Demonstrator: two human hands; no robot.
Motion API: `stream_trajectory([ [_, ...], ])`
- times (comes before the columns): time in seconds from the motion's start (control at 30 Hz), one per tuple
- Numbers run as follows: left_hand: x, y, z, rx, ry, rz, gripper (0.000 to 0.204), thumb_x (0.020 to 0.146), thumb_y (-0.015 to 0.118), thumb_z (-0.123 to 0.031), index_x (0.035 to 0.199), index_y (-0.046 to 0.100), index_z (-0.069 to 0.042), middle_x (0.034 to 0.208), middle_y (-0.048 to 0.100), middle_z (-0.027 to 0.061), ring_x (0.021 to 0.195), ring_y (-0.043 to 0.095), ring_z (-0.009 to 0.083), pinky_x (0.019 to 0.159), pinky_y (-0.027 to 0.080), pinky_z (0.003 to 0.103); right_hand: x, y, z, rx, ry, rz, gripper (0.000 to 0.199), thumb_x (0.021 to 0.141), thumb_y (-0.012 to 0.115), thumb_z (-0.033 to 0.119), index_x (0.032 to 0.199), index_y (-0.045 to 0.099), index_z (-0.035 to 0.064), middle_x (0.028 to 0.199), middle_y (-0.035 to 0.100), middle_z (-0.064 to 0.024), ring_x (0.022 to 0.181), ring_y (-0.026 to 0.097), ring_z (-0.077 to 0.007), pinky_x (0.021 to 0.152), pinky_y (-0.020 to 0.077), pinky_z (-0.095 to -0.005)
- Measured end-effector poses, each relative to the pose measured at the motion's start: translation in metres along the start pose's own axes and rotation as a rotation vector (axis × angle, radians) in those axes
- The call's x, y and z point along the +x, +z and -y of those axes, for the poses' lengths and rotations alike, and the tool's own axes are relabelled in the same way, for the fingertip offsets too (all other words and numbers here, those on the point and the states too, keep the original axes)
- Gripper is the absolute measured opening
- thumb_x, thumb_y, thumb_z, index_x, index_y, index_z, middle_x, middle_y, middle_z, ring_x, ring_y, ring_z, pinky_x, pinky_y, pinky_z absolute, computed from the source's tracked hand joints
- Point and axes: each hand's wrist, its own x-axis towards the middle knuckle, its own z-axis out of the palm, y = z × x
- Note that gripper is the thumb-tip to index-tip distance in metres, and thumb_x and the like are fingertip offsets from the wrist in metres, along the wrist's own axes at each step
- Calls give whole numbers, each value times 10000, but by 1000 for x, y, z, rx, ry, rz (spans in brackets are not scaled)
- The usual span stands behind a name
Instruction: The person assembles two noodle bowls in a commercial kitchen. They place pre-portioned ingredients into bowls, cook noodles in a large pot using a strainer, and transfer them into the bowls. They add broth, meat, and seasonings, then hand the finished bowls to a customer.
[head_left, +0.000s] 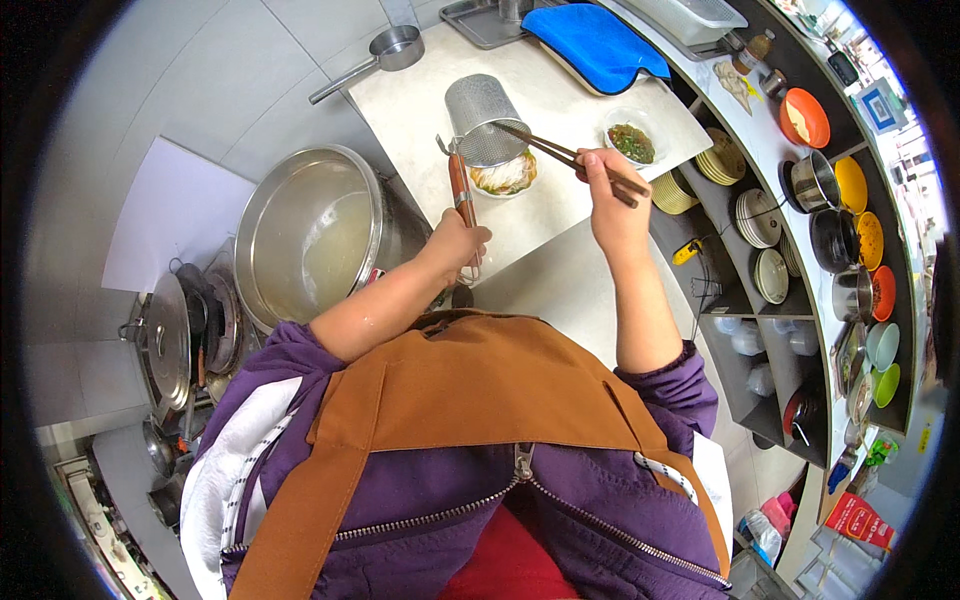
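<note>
My left hand [455, 247] is closed round the reddish-brown handle of a deep metal noodle strainer [482, 108]. The perforated basket is tipped on its side, its mouth facing a bowl of white noodles [506, 174] with orange and green around the edge. In my right hand [618, 210] is a pair of dark wooden chopsticks [560, 153], their tips at the strainer's mouth. Whether the basket still holds noodles is hard to make out. Right of the noodles, on the same pale counter [400, 110], sits a small bowl of chopped green and red bits [631, 144].
A large steel pot [372, 215] of cloudy liquid stands left of the counter. Behind are a small saucepan [398, 48] and a folded blue cloth [597, 47]. Shelving [705, 95] along the right carries stacked plates and coloured bowls. Lidded pots [168, 340] sit at lower left.
</note>
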Motion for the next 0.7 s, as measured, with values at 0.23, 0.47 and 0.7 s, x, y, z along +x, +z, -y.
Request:
stream_trajectory([
  [0.23, -3, 6, 4, 36, -1, -76, 269, 772, 567, -44, 911, 343, 6, 655, 463, 65, 482, 467, 128, 381, 370, 249, -12, -30, 28, -171, -50, 112, 175, 889, 504, 122, 876, 598, -25, 794, 606, -53, 750, 575, -114, 706, 461, -244],
  [0.47, -1, 9, 7, 144, 59, -91, 287, 768, 568, -50, 927, 333, -6, 669, 460, 72, 503, 478, 139, 393, 380, 261, -15, -21, 15, -46, 105, 16, 145, 856, 546, 122, 808, 587, -9, 651, 537, -32, 606, 468, -88, 573, 385, -223],
  [0.7, 13, 7, 25, 212, 92, -149, 337, 742, 595, -54, 944, 331, 3, 666, 459, 71, 517, 482, 140, 425, 404, 276, -16, -29, 16, 17, 97, 3, 166, 883, 514, 104, 899, 592, -43, 856, 619, -82, 777, 583, -128, 732, 487, -255],
])
